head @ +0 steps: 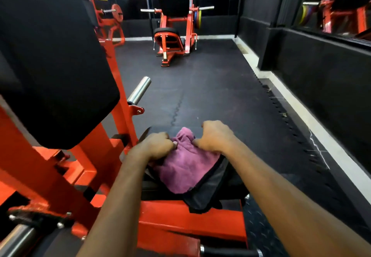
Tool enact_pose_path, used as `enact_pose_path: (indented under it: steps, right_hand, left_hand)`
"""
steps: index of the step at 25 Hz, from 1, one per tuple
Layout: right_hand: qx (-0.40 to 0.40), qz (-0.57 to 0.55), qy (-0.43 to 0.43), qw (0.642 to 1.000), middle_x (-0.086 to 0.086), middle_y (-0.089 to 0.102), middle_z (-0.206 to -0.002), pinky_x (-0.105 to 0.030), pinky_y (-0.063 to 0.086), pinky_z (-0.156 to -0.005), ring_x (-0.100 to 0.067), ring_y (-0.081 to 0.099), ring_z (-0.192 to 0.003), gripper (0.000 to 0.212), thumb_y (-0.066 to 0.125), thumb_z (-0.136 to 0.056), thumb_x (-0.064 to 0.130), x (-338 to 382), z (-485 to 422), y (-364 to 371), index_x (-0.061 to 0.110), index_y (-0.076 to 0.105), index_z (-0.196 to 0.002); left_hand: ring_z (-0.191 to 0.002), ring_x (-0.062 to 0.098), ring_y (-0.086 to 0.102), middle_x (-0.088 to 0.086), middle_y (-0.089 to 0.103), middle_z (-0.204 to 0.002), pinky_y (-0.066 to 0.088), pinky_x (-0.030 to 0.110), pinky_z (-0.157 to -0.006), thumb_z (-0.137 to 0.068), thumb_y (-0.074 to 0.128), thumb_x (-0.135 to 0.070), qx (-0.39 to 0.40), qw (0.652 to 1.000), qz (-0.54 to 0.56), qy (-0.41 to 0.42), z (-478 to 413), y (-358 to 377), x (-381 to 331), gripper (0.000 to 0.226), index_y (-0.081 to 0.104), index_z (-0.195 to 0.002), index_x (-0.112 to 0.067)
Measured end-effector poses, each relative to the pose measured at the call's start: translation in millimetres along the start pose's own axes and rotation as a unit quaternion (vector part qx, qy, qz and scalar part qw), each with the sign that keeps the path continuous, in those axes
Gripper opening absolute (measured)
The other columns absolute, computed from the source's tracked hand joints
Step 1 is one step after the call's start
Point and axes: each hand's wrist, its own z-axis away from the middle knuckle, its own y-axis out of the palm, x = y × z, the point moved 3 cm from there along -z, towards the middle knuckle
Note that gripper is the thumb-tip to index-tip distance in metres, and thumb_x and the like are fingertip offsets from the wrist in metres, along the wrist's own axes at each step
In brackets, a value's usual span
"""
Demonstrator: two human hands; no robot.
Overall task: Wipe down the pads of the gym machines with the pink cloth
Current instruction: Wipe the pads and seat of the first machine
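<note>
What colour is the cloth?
The cloth is pink, shown best in the head view.

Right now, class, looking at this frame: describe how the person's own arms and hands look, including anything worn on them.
Both arms are bare up to the frame's bottom edge: no sleeves show. The left hand and right hand wear no gloves, and no watch or band shows at either wrist.

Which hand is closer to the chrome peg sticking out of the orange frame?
Left. The left hand grips the pink cloth on the near side of the chrome peg; the right hand holds the cloth's other side, farther right.
</note>
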Motion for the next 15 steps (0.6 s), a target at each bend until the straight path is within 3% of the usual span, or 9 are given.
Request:
enact_pose_path:
  steps: [2, 4, 6, 9, 12, 15]
  right_hand:
    - [0.055, -0.038, 0.01, 0.998, -0.015, 0.068, -0.12, -0.036, 0.053, -0.09, -0.034, 0.064, -0.113, 0.051, 0.071, -0.083, 0.048, 7, -1, -3, 0.011, 0.067, -0.117]
    - [0.088, -0.092, 0.029, 0.991, -0.011, 0.069, -0.09, -0.031, 0.049, -0.077, -0.031, 0.064, -0.09, 0.029, 0.072, -0.08, 0.04, 11, 6, -18, 0.013, 0.071, -0.09]
    - [0.091, -0.171, 0.033, 0.98, -0.006, 0.058, -0.068, -0.029, 0.041, -0.065, -0.024, 0.053, -0.071, 0.021, 0.071, -0.078, 0.029, 15, 24, -41, 0.009, 0.066, -0.073]
    - [0.066, -0.251, 0.016, 0.965, -0.006, 0.06, -0.068, -0.03, 0.036, -0.057, -0.017, 0.05, -0.064, 0.012, 0.069, -0.076, 0.016, 22, 56, -103, 0.005, 0.067, -0.079]
    - [0.069, -0.318, 0.021, 0.945, -0.001, 0.056, -0.071, -0.03, 0.036, -0.06, -0.015, 0.047, -0.067, 0.028, 0.07, -0.065, 0.019, 40, 92, -184, -0.001, 0.061, -0.083]
    - [0.077, -0.394, 0.003, 0.916, -0.001, 0.056, -0.075, -0.034, 0.042, -0.068, -0.016, 0.05, -0.074, 0.044, 0.069, -0.056, 0.032, 69, 130, -274, 0.0, 0.059, -0.085]
  left_hand:
    - [-0.109, 0.036, 0.061, 0.023, 0.065, -0.115, 0.036, 0.033, -0.068, -0.097, 0.056, -0.026, 0.0, 0.999, 0.048, -0.008, 11, 2, 1, 0.018, 0.057, -0.095, -0.008]
    - [-0.104, 0.036, 0.058, 0.016, 0.062, -0.1, 0.023, 0.034, -0.065, -0.098, 0.054, -0.02, -0.009, 0.994, 0.107, -0.004, 27, -7, 0, 0.021, 0.041, -0.082, -0.016]
    - [-0.101, 0.034, 0.058, 0.001, 0.054, -0.084, 0.021, 0.034, -0.064, -0.1, 0.051, -0.016, -0.006, 0.988, 0.153, 0.008, 49, -25, -6, 0.024, 0.035, -0.083, -0.017]
    - [-0.104, 0.028, 0.061, -0.003, 0.06, -0.092, 0.035, 0.032, -0.071, -0.099, 0.054, -0.012, -0.027, 0.977, 0.203, 0.063, 87, -79, -26, 0.013, 0.041, -0.101, -0.012]
    - [-0.098, 0.026, 0.066, 0.003, 0.07, -0.097, 0.049, 0.04, -0.08, -0.096, 0.062, -0.023, -0.063, 0.966, 0.228, 0.102, 130, -160, -58, 0.019, 0.049, -0.106, -0.014]
    - [-0.093, 0.026, 0.059, 0.002, 0.064, -0.093, 0.046, 0.041, -0.074, -0.088, 0.07, -0.039, -0.193, 0.97, 0.114, 0.097, 182, -262, -104, 0.028, 0.052, -0.097, -0.02]
